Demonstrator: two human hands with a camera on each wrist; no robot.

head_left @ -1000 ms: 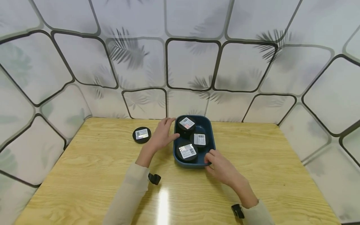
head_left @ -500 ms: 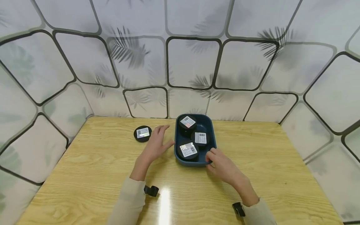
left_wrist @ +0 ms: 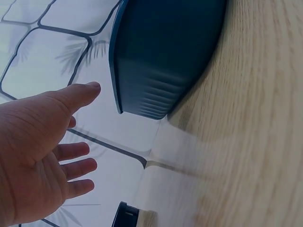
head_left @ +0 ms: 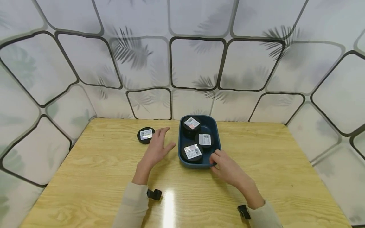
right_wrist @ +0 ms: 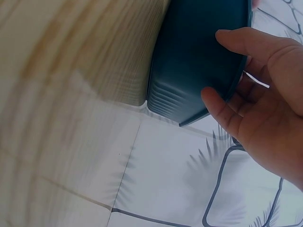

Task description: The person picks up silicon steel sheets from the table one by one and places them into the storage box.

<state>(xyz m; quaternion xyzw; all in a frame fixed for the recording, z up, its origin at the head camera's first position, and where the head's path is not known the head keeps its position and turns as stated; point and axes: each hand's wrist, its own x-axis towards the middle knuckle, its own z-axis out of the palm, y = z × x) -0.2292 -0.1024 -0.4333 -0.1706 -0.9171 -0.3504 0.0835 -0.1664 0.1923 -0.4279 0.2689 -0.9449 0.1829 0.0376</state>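
A dark blue plastic bin (head_left: pixel 210 126) stands on the table with three round black containers inside, each with a white label on top: one at the back (head_left: pixel 191 123), one at the middle right (head_left: pixel 204 139) and one at the front (head_left: pixel 192 152). My right hand (head_left: pixel 228 167) grips the bin's front right corner, fingers over the rim and thumb against the outer wall (right_wrist: pixel 194 52). Left of the bin, my left hand (head_left: pixel 155 150) hovers with fingers extended and holds nothing. Its fingers partly overlap another labelled black round container (head_left: pixel 145 135) on the table.
The light wood table (head_left: pixel 265 152) meets a patterned fabric wall (head_left: pixel 196 63) behind the bin and at both sides. A small black device is strapped at each wrist, the left one (head_left: pixel 154 194) and the right one (head_left: pixel 244 212).
My left hand has drawn back from the bin's left rim, moving left toward the lone container. My right hand keeps its hold on the bin's corner.
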